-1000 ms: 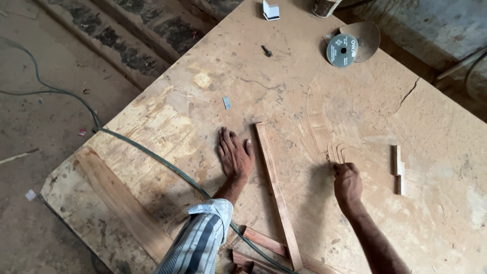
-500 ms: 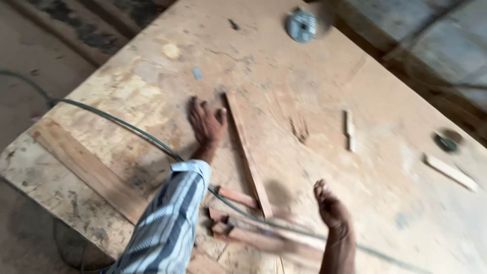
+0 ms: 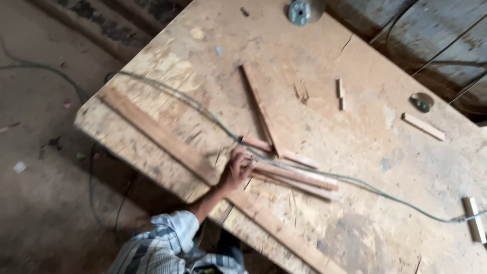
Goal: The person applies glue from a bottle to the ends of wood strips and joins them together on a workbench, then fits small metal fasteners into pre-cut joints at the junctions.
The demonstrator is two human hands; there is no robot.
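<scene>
My left hand [image 3: 236, 169], in a striped sleeve, rests near the front edge of the plywood workbench [image 3: 355, 238]. Its fingers curl over the near ends of a bundle of thin wooden strips [image 3: 297, 177] that lie flat and point right. A narrow slat [image 3: 260, 107] lies at an angle just beyond them, its lower end touching the bundle. A long flat plank [image 3: 154, 131] runs along the bench edge to the left of the hand. My right hand is out of view.
A thin cable [image 3: 187, 104] crosses the bench from the left, past the hand and off to the right. A round saw blade [image 3: 299, 11] lies at the far edge. Small wood offcuts [image 3: 341, 94] [image 3: 423, 127] [image 3: 474, 219] and a small disc [image 3: 421, 102] lie to the right.
The view swung and pulled back. My left hand left its flat rest beside the slat and came back to the strip ends near the edge. My right hand left the view.
</scene>
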